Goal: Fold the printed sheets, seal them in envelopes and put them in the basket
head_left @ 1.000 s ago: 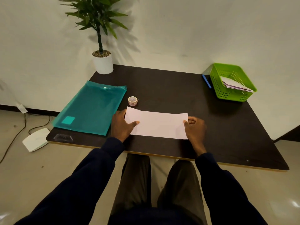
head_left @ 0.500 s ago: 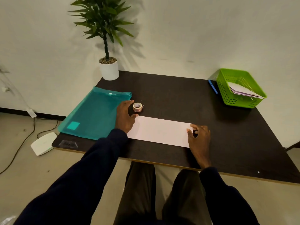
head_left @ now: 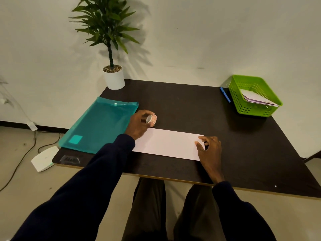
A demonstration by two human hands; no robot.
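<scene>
- The teal translucent plastic folder (head_left: 99, 124) lies flat on the left part of the dark table (head_left: 173, 101).
- The left hand (head_left: 139, 125) grips the small roll of patterned tape (head_left: 151, 118), tilted, just beyond the paper's left end.
- The long pale pink envelope (head_left: 166, 144), as it appears, lies flat between the two hands, which are well apart.
- The right hand (head_left: 209, 150) touches the envelope's right end with bent fingers; whether it pinches the edge cannot be told.
- The green plastic basket (head_left: 251, 110) stands far right and holds finished envelopes (head_left: 257, 100).
- The step is probably sealing; next, a piece of tape must be pulled free and pressed on the flap.
- Half a second before, the roll lay flat on the table under a reaching hand; now it is taken up.
</scene>
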